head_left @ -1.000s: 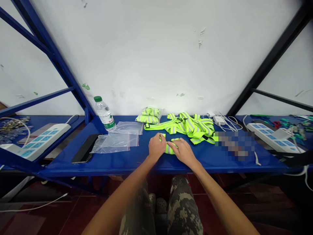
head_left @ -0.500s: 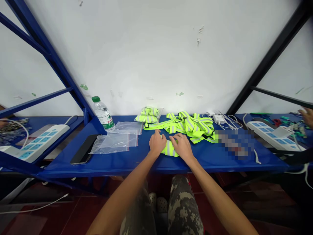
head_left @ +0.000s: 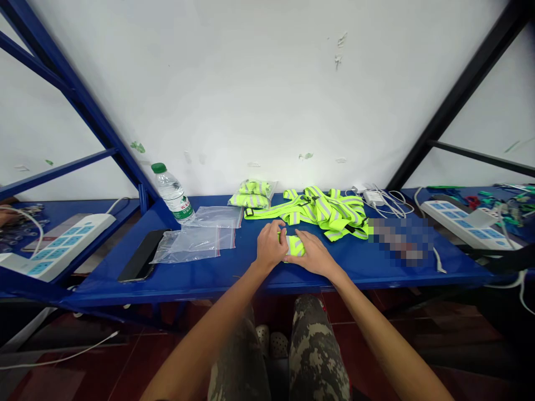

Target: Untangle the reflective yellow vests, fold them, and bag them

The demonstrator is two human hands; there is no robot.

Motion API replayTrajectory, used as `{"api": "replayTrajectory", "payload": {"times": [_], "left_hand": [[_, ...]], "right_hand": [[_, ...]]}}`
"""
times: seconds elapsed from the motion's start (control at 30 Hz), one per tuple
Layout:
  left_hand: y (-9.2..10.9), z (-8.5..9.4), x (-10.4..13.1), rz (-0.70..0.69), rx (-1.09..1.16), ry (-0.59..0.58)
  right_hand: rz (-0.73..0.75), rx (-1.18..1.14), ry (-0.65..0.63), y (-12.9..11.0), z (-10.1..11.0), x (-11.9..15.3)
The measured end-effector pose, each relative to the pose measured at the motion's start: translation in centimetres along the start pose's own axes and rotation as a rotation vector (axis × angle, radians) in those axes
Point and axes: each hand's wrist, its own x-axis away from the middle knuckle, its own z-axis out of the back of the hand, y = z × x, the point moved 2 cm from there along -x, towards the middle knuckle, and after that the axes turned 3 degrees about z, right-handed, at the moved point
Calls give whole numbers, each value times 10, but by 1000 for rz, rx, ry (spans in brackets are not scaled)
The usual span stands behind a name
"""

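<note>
Between my two hands, at the middle of the blue table (head_left: 242, 273), is a folded yellow-green reflective strap (head_left: 296, 247) with grey stripes. My left hand (head_left: 271, 244) closes on its left end with bent fingers. From the other side my right hand (head_left: 312, 253) grips it, thumb in front and fingers over the back. Just behind my hands lies a loose heap of the same reflective straps (head_left: 328, 214) with black buckles, one strap reaching left. A clear bag of folded reflective straps (head_left: 252, 194) sits near the wall.
Clear zip bags (head_left: 190, 242) lie to the left, near a black phone (head_left: 143, 256) and a water bottle (head_left: 173, 195). A white charger with cable (head_left: 376, 197) is at back right, beside a blurred patch. Power strips (head_left: 62, 245) stand on neighbouring tables. At far left a person's hand (head_left: 7, 214) shows.
My hands have closed in around the folded strap, which now looks narrower and more compact. My right thumb has come to its front. The view has shifted slightly.
</note>
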Motion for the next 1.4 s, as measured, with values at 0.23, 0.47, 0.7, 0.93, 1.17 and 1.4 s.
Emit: {"api": "replayTrajectory", "payload": {"times": [0.23,0.47,0.7,0.93,1.17,1.4], "left_hand": [[4,-1,1,-101,-40,-25],[3,-5,0,-51,-75,-62],[1,-5,-1,8,19,-40],[-4,-3,-2,147,30,66],[-20,6,-16,182,-17,83],[-49,23,-46,120,-151,201]], "right_hand": [[-26,-213,-23,14,6,-14],[168,-346,-6,7,12,-19],[301,-60,-51,-13,11,-16],[298,-61,-18,-13,3,-21],[351,-157,-71,-24,-3,-42],[347,-128,10,-23,-18,-79]]}}
